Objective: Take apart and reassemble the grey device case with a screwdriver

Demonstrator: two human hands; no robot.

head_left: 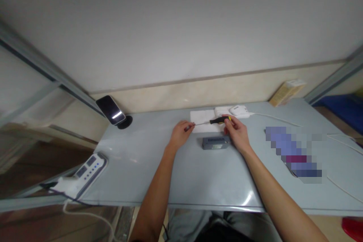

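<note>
My right hand [237, 133] is closed around the black and yellow handle of a screwdriver [218, 120], whose thin metal shaft points left. At the shaft's tip, my left hand [180, 133] is pinched. A small dark piece shows between its fingers, too small to name. Below the screwdriver, a dark grey box with vent slots [215, 143] and a pale label lies on the table, apart from both hands. Behind the hands is a white sheet [198, 116], partly covered by the screwdriver and right hand.
A white power strip [241, 111] with a cable lies at the back. Another strip [89, 170] sits at the left edge of the grey table [136, 174]. A phone on a stand [110, 109] is back left; a yellowish carton [287, 92] is back right. A blurred-out device [292, 151] lies right.
</note>
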